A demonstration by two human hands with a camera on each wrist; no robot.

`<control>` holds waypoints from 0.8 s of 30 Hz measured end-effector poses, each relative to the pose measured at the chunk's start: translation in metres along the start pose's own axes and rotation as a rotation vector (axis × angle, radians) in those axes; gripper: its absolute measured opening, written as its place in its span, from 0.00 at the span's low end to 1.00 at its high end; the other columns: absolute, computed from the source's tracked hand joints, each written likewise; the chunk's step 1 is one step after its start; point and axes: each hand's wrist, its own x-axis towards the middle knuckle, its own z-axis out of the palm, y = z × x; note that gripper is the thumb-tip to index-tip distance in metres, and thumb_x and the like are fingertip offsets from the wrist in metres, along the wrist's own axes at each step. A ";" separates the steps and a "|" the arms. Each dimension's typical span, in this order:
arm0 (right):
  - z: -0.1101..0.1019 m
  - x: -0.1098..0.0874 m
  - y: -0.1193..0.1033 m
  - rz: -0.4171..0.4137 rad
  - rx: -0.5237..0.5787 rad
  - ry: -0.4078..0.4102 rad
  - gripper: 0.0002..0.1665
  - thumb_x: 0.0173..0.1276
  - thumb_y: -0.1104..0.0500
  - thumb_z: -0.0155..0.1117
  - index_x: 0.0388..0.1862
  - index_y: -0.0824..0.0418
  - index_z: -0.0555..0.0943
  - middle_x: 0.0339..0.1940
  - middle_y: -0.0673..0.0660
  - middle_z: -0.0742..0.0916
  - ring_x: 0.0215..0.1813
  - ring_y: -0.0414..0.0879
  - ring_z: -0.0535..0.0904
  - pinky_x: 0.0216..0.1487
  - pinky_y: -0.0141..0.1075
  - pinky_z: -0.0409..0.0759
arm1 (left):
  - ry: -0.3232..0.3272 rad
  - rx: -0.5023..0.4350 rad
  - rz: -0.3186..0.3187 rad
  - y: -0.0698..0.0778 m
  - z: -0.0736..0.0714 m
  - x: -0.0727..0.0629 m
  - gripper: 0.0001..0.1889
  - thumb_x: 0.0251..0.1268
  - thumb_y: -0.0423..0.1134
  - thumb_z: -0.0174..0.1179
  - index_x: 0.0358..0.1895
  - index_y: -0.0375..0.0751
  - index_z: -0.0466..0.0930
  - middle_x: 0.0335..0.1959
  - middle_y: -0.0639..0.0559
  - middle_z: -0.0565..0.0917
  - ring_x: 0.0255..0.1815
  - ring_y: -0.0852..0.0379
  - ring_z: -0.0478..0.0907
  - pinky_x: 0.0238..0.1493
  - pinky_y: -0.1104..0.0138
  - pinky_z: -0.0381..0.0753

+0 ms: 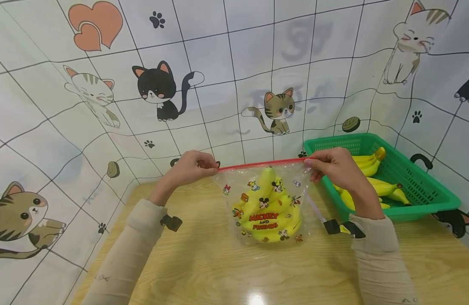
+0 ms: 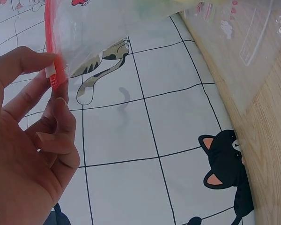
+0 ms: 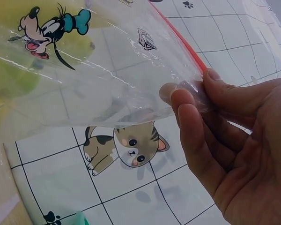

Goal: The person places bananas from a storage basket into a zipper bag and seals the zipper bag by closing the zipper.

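Observation:
A clear zip bag (image 1: 238, 228) with cartoon prints and a red zip edge hangs upright over the table in the head view. Yellow bananas (image 1: 270, 207) in a bunch show through its plastic. At the left end of the red strip, my left hand (image 1: 190, 168) pinches the bag between thumb and fingers; the left wrist view shows that thumb on the zip end (image 2: 58, 77). The opposite top corner is pinched by my right hand (image 1: 335, 169), with its thumb (image 3: 220, 86) on the red edge. The strip is stretched nearly straight between both hands.
Behind my right hand stands a green plastic basket (image 1: 429, 197) holding several yellow bananas (image 1: 387, 188). A light wooden table (image 1: 188, 258) lies below. White sheeting with cat drawings (image 1: 234, 101) covers the walls behind and at both sides.

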 end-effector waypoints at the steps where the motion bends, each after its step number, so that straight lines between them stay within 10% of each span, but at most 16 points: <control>1: 0.000 0.000 0.000 -0.001 0.001 0.000 0.13 0.78 0.59 0.62 0.44 0.69 0.88 0.25 0.60 0.89 0.24 0.46 0.86 0.31 0.35 0.87 | -0.001 0.001 -0.002 -0.001 0.000 0.000 0.04 0.66 0.41 0.66 0.39 0.49 0.90 0.34 0.54 0.87 0.36 0.54 0.79 0.41 0.61 0.79; 14: -0.001 0.001 0.002 0.021 0.006 -0.029 0.14 0.78 0.58 0.62 0.45 0.69 0.87 0.27 0.61 0.90 0.26 0.47 0.86 0.33 0.39 0.88 | -0.009 -0.031 -0.010 -0.004 0.003 0.000 0.04 0.67 0.40 0.64 0.38 0.48 0.88 0.35 0.53 0.87 0.36 0.55 0.80 0.41 0.61 0.79; 24: -0.008 0.001 0.008 0.146 -0.030 -0.184 0.24 0.75 0.56 0.66 0.63 0.69 0.79 0.41 0.62 0.91 0.34 0.43 0.87 0.42 0.34 0.87 | 0.088 -0.390 0.012 -0.012 0.042 -0.001 0.06 0.71 0.39 0.59 0.39 0.40 0.80 0.36 0.51 0.84 0.40 0.47 0.80 0.46 0.60 0.80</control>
